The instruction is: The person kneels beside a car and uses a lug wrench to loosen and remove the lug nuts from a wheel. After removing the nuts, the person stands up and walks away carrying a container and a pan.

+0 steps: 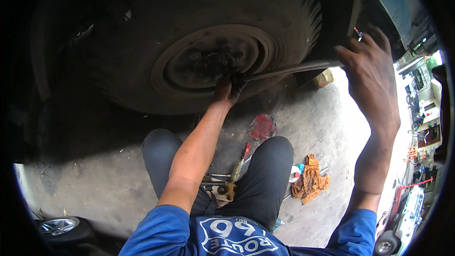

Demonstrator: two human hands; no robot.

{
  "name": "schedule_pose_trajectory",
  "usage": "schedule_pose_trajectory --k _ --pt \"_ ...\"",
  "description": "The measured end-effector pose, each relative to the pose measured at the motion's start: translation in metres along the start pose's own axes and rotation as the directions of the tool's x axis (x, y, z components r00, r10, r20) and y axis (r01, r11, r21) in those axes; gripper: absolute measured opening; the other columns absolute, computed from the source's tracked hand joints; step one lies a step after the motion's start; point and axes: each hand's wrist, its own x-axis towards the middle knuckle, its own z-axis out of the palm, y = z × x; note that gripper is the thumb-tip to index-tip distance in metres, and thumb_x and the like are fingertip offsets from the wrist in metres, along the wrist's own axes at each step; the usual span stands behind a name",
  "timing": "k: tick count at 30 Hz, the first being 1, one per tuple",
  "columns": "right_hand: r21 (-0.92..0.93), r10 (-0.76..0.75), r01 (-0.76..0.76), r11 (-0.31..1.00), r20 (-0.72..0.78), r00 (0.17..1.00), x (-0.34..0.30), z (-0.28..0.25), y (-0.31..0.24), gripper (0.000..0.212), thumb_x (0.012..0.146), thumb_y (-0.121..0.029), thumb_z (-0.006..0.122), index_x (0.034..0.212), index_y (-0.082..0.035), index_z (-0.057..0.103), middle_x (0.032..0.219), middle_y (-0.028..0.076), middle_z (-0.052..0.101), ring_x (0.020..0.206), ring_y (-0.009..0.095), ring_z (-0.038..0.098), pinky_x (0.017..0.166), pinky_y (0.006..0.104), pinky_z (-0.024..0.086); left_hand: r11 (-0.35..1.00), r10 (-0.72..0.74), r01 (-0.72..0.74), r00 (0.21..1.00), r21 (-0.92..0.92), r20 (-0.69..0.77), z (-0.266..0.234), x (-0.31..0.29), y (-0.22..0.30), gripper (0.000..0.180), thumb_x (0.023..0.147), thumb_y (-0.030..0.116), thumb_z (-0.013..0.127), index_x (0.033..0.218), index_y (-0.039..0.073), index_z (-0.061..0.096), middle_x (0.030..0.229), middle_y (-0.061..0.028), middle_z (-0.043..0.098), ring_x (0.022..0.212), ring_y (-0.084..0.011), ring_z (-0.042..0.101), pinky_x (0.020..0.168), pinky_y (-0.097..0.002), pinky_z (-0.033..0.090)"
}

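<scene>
A long metal bar [294, 68] slants from the wheel hub toward the right. My left hand [230, 89] is closed around its inner end, close against the hub; the fitting there is hidden by my fingers. At the outer end, my right hand [372, 68] is on the bar, its fingers curled and slightly blurred. The dark steel wheel rim [170, 78] has several nuts around its hub [214, 64]. A large treaded tire [128, 85] surrounds it and lies mostly in shadow.
A red round piece [262, 127] lies on the concrete floor. Between my knees are a red-handled tool [245, 150] and metal parts [220, 183]. An orange-brown rag [310, 180] lies right of my knee. A block [324, 79] sits near the tire; another wheel [59, 227] is lower left.
</scene>
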Motion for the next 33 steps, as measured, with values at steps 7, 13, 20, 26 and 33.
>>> schedule_pose_trajectory --k 7,13,20,26,33 --pt "-0.079 -0.076 0.068 0.995 -0.113 0.991 0.030 0.031 0.019 0.022 0.072 0.007 0.065 0.089 -0.006 0.067 0.088 0.013 0.064 0.097 0.028 0.064 0.111 0.0491 0.038 0.997 0.057 -0.060 0.995 -0.045 -0.079 0.013 -0.004 -0.005 0.013 0.100 0.017 0.054 0.110 0.011 0.060 0.091 -0.0022 0.062 0.078 -0.0146 0.060 0.084 -0.0391 0.054" --pt "-0.052 0.328 -0.330 0.943 -0.042 0.944 -0.022 0.180 0.050 0.012 0.060 -0.003 0.072 0.071 -0.005 0.069 0.082 0.014 0.064 0.082 0.030 0.061 0.081 0.0447 0.043 0.998 0.064 -0.064 0.993 -0.001 0.100 0.006 -0.001 -0.009 0.015 0.100 0.021 0.055 0.112 0.014 0.059 0.091 0.0008 0.059 0.079 -0.0108 0.056 0.087 -0.0393 0.053" --pt "0.257 0.524 -0.521 0.814 0.059 0.849 -0.167 0.436 -0.005 0.032 0.064 -0.020 0.073 0.091 -0.005 0.062 0.090 0.014 0.058 0.087 0.036 0.055 0.079 0.0482 0.042 0.981 0.093 -0.076 0.992 0.179 -0.088 0.015 -0.010 -0.011 0.019 0.096 0.023 0.061 0.111 0.011 0.061 0.095 -0.0018 0.061 0.089 -0.0126 0.060 0.085 -0.0354 0.052" --pt "0.541 -0.162 -0.773 0.332 0.840 0.519 -0.239 0.480 -0.308 0.046 0.086 -0.038 0.064 0.107 0.003 0.065 0.111 0.032 0.062 0.113 0.045 0.057 0.097 0.0478 0.044 0.656 0.409 -0.232 0.909 0.718 -0.081 0.014 -0.003 -0.016 0.022 0.100 0.025 0.053 0.114 0.009 0.058 0.100 -0.0020 0.059 0.093 -0.0116 0.057 0.082 -0.0321 0.049" --pt "0.578 -0.148 -0.769 0.275 0.815 0.560 -0.262 0.409 -0.226 0.032 0.087 -0.028 0.066 0.104 -0.001 0.068 0.101 0.029 0.065 0.101 0.044 0.062 0.085 0.0478 0.050 0.788 0.282 -0.139 0.947 0.600 -0.151 0.016 -0.010 -0.019 0.018 0.100 0.026 0.055 0.111 0.012 0.055 0.092 -0.0003 0.053 0.081 -0.0127 0.054 0.073 -0.0333 0.049"
